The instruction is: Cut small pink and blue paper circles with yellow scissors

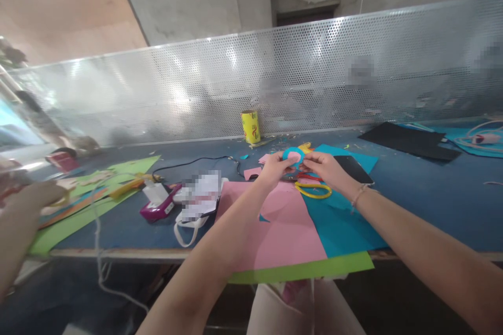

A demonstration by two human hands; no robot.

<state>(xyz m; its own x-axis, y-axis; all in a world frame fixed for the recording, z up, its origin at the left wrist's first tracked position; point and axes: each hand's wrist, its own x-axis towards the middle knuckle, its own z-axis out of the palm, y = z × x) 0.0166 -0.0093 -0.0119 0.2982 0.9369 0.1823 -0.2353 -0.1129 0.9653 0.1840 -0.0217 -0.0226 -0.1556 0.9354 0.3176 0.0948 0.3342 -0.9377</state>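
The only container I see is a yellow can (pixel 250 126), upright at the foot of the mesh screen (pixel 353 63) along the far edge of the bench (pixel 432 199); from here I cannot tell what is in it. My bare forearms reach forward from the near edge and converge over the middle of the bench. My left hand (pixel 275 167) and right hand (pixel 326 167) are together, both clamped on a small disc (pixel 293 156), blue with a pink centre. The left thumb and fingers pinch its left edge and the right ones its right edge. The disc is held up off the bench, face towards me, nearer than the can and slightly right of it. A thin bracelet (pixel 359 193) sits on my right wrist. Below my hands a pink sheet (pixel 275 230) lies beside a blue sheet (pixel 341 225), their edges meeting, and a green sheet (pixel 314 268) shows under both at the near edge. A yellow ring (pixel 313 190) lies on the blue sheet just under my right hand. A dark phone (pixel 353 169) lies just right of that hand. Left of the pink sheet sits a purple device (pixel 159 208) with a white plug on top. At the far left another person's hand (pixel 35 194) is over more green paper.
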